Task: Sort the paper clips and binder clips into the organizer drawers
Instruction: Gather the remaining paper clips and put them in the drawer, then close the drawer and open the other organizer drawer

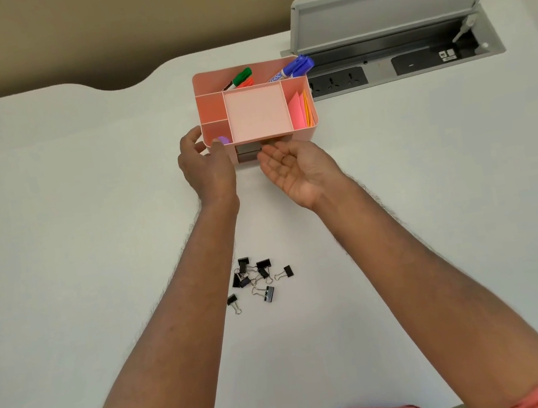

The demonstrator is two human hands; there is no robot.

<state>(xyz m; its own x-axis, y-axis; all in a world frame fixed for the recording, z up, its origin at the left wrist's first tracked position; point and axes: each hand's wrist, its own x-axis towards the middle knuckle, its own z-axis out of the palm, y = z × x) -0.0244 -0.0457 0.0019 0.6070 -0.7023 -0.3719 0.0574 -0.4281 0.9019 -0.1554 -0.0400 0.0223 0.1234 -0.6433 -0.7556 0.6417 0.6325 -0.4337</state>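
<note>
Nearby, binder clips lie between both forearms on the table.

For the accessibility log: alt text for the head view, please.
Two bare hands reach the front of a pink plastic desk organizer on a white table: left hand at its front-left corner, right hand palm-up and empty at its drawers. Black metal binder clips lie scattered nearer the person, untouched.

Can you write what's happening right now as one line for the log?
left hand: open, at pink organizer corner | right hand: open, palm up, at drawer front | binder clips: piled on table, untouched
</note>
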